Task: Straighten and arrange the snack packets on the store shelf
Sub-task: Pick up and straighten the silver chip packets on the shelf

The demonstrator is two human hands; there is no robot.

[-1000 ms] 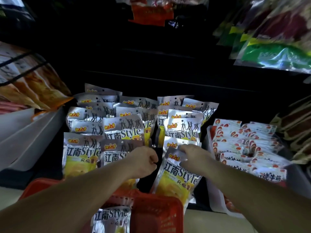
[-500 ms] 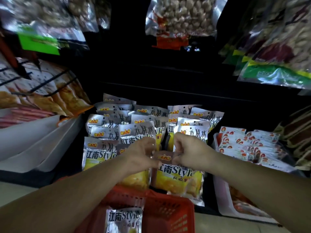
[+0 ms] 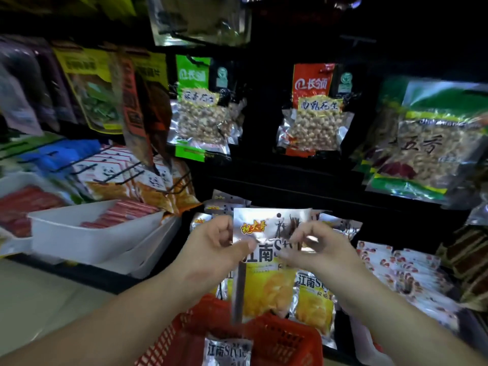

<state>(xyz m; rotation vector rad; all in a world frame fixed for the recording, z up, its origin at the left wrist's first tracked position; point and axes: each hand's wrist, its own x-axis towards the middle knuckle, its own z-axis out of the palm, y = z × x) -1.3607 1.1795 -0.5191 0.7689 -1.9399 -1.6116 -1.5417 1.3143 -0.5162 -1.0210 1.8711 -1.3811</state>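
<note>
- The held packet [image 3: 266,262] stands upright directly above the red basket [image 3: 290,339]. Its long axis is vertical, with the silver top edge up and the yellow lower end hanging toward the basket's rim. Its printed face is turned to the camera.
- The left hand [image 3: 215,249] pinches the packet's left edge, with the thumb laid across the front and the fingers behind.
- The right hand [image 3: 319,253] has its fingers curled at the packet's right edge and grips it. Motion blur hides exactly how the fingertips sit.
- The red basket is cut off by the bottom of the view. It holds one basket packet [image 3: 227,351] of the same kind, printed face up, with only its upper part showing.
- Just beyond the basket, the shelf packets [image 3: 314,297] of that kind lie in overlapping rows. They are mostly hidden behind the held packet and both hands.
- Left of the basket and further back, a white tray [image 3: 87,239] holds red packs [image 3: 124,211] lying flat. Their print is too blurred to read.
- Right of the basket, small red-and-white packets [image 3: 404,270] lie overlapped. What contains them cannot be made out in the dark.
- High above and behind the basket hang a green-topped peanut bag [image 3: 198,112] and a red-topped peanut bag [image 3: 314,109], both upright with clear lower halves.
</note>
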